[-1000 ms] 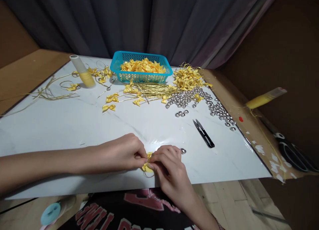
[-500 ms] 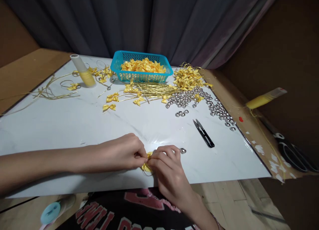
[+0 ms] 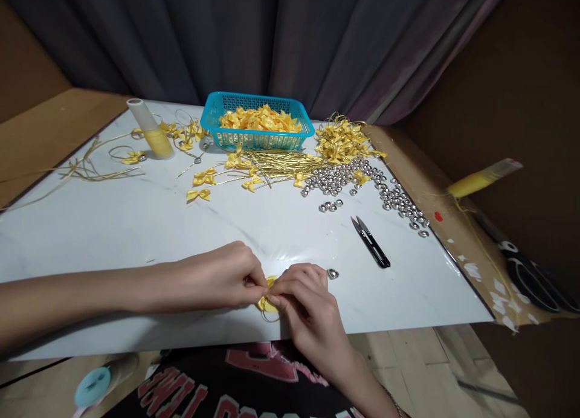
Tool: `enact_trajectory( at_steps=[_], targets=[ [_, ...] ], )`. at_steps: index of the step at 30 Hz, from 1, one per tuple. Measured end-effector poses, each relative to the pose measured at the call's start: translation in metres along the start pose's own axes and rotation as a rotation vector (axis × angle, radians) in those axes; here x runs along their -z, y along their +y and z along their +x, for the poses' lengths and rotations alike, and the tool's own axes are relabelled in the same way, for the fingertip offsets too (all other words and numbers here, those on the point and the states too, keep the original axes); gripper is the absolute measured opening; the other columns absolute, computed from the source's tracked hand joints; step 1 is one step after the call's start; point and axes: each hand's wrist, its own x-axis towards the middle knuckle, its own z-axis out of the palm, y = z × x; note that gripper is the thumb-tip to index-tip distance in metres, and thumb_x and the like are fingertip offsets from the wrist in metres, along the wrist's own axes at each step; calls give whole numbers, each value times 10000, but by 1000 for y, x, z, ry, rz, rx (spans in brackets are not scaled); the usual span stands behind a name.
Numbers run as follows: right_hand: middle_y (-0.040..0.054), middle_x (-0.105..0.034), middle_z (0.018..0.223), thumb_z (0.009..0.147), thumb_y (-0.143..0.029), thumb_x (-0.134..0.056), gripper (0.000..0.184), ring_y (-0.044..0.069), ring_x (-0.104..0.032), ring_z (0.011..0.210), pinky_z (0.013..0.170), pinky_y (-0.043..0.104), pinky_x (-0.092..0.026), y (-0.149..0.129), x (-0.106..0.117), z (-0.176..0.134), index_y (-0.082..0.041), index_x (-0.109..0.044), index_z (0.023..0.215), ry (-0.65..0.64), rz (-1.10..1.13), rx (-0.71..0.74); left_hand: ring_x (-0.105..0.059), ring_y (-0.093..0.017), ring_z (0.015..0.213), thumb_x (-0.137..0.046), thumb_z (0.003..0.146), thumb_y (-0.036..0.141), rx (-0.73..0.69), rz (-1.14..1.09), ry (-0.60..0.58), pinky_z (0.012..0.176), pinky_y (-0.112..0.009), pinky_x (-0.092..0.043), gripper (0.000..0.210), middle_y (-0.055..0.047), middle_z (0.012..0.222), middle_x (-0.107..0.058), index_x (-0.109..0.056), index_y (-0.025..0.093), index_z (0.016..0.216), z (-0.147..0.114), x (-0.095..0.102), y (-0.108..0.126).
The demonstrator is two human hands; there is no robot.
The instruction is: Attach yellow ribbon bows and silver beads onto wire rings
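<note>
One table (image 3: 181,228) is filling the centre. A basket (image 3: 310,131) is standing at its far side, holding yellow bows (image 3: 260,119). The left hand (image 3: 235,276) and right hand (image 3: 312,303) are meeting near the front edge. Snips (image 3: 371,243) are lying rightward. A bow (image 3: 270,307) is sitting between the hands, thumb and fingertips of each clamping it near its middle. A bead (image 3: 333,273) is lying beside the right hand.

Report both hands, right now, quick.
Left hand: closed, fingertips pinching at a yellow bow.
Right hand: closed, thumb and fingertips pinching at the same bow.
</note>
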Motion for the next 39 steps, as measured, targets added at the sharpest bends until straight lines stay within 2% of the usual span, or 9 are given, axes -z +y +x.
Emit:
enact_trajectory(
  at_steps=[4,8,12,18,25,35,39],
  targets=[
    [-9,-642,781,857,-61,-516,164,161,-545,794,776,362,-352,1,-1,-1,-209,-568,811,7,7,-1,-263,-70,479,-462,758,188,-1,-7,6,461,-227,-189,270,46,505,-384,-617,134,543,-1,-1,-3],
    [-5,-646,784,850,-50,-522,165,161,-548,795,775,362,-349,2,-2,-2,-203,-574,816,12,13,6,-293,-73,469,-482,727,166,1,-21,21,462,-230,-209,232,24,533,-484,-707,135,680,-2,-3,-4],
    [-3,-647,788,850,-55,-528,161,162,-549,800,779,363,-351,1,-2,-3,-204,-579,819,13,17,-5,-300,-73,469,-486,706,157,-3,6,38,470,-225,-216,257,22,556,-514,-736,141,768,-2,-3,-4],
    [-7,-653,791,851,-63,-534,158,161,-553,796,780,363,-355,2,-3,-2,-210,-582,819,20,21,-16,-274,-62,461,-471,700,154,-22,91,87,459,-203,-196,239,44,503,-424,-701,118,645,0,-5,0],
    [-10,-657,793,854,-80,-543,152,165,-557,801,789,366,-364,2,-2,-2,-221,-593,832,20,20,-24,-269,-62,475,-461,677,151,17,127,108,467,-200,-203,233,50,513,-381,-685,120,624,-1,-7,4],
    [-15,-646,783,837,-82,-567,139,161,-549,793,785,360,-366,1,-2,-3,-220,-581,825,30,16,-18,-257,-64,473,-450,679,163,23,112,112,464,-200,-196,214,53,502,-363,-614,133,544,-1,-7,4],
    [-12,-634,814,815,-72,-572,165,173,-551,835,799,359,-366,4,3,-2,-229,-574,866,-17,52,-65,-291,-64,481,-457,684,159,32,99,116,469,-196,-215,214,45,517,-401,-650,130,595,-1,-8,2]
  ],
)
